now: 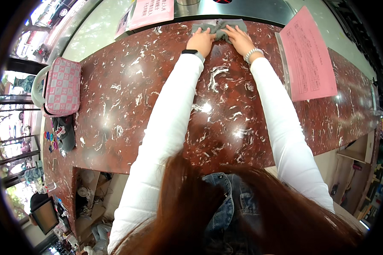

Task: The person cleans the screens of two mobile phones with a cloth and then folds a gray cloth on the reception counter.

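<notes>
A grey cloth [219,29] lies bunched at the far edge of a glossy red-brown marbled counter [223,105]. My left hand [201,42] presses on the cloth's left part with its fingers spread; a dark-faced watch is on that wrist. On the cloth's right part rests my right hand [241,40], fingers also spread, with a beaded bracelet at the wrist. Both palms face down and the arms are stretched forward. Neither hand is closed around the cloth.
A pink printed sheet in a clear stand [308,57] is at the right. Another pink sign [151,12] stands past the far edge. At the left are a pink checked bag [63,87], a dark cap [65,134] and small colourful items [51,140]. Open shelves [351,172] lie lower right.
</notes>
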`<action>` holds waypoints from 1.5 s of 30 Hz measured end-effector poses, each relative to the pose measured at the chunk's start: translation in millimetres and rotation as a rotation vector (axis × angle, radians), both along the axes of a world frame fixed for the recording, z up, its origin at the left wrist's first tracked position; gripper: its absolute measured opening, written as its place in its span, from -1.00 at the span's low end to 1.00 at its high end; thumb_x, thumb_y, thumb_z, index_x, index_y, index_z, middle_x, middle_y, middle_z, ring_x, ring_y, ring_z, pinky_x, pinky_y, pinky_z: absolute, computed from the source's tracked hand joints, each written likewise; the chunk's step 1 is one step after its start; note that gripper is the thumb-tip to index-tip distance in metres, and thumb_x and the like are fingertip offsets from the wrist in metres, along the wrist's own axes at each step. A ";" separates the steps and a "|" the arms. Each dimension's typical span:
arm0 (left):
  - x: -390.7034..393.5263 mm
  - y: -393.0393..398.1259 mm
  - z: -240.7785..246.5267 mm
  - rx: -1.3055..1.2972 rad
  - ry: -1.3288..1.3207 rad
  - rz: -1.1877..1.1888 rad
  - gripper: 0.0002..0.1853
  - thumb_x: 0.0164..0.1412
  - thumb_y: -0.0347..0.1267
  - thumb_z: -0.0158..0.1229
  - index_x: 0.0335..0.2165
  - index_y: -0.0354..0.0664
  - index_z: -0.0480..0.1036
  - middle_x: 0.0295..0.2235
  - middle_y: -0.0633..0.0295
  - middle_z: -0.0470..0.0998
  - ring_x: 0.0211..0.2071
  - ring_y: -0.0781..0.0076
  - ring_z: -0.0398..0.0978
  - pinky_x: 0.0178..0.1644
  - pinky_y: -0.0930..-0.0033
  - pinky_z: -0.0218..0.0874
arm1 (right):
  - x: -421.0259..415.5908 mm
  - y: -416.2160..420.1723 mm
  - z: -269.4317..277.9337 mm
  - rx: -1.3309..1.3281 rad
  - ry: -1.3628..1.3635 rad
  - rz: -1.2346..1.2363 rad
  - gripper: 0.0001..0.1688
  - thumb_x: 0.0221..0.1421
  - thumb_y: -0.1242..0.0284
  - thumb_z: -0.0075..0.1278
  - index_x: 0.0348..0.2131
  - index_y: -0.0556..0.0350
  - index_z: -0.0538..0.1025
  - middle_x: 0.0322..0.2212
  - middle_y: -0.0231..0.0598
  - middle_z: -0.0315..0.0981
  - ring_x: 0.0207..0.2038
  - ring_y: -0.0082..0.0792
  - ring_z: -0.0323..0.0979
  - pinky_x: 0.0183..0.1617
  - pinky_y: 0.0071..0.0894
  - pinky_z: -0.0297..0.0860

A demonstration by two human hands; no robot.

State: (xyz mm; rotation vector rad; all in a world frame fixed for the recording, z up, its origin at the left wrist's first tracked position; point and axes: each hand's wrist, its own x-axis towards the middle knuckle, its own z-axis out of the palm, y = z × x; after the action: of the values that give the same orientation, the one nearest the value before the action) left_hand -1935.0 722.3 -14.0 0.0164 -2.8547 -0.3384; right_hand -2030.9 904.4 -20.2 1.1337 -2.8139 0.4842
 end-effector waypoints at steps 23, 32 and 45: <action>199.2 132.6 29.1 0.085 0.053 -0.354 -0.51 0.13 -0.52 0.13 0.07 -0.04 0.51 0.17 0.08 0.42 0.24 -0.09 0.28 0.30 -0.04 0.16 | 265.4 176.9 44.1 0.024 -0.119 -0.122 -0.43 0.34 0.48 -0.19 0.29 -0.21 0.30 0.36 -0.19 0.07 0.42 0.03 -0.07 0.43 0.11 -0.07; 116.1 106.6 0.4 0.034 0.116 -0.362 -0.72 0.25 -0.46 0.04 -0.10 -0.12 0.58 0.15 0.17 0.45 0.21 -0.01 0.32 0.22 0.13 0.27 | 143.9 143.1 4.7 -0.103 -0.024 0.015 -0.38 0.25 0.55 -0.12 0.25 -0.28 0.35 0.35 -0.26 0.12 0.39 0.02 0.04 0.43 0.11 -0.02; 199.6 94.8 22.8 0.293 0.171 -0.397 -0.64 0.26 -0.47 -0.05 -0.06 -0.06 0.59 0.02 -0.01 0.54 0.11 -0.15 0.39 0.26 0.08 0.17 | 223.7 143.1 17.9 -0.095 -0.099 -0.048 -0.45 0.25 0.45 -0.06 0.21 -0.12 0.40 0.28 -0.02 0.21 0.34 0.14 0.10 0.40 -0.03 0.06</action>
State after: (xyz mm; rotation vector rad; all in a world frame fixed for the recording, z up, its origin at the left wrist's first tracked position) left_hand -1735.4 817.1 8.8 -0.5023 -2.5997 -0.7927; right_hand -1807.2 1047.5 -2.4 1.0505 -2.8585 0.6793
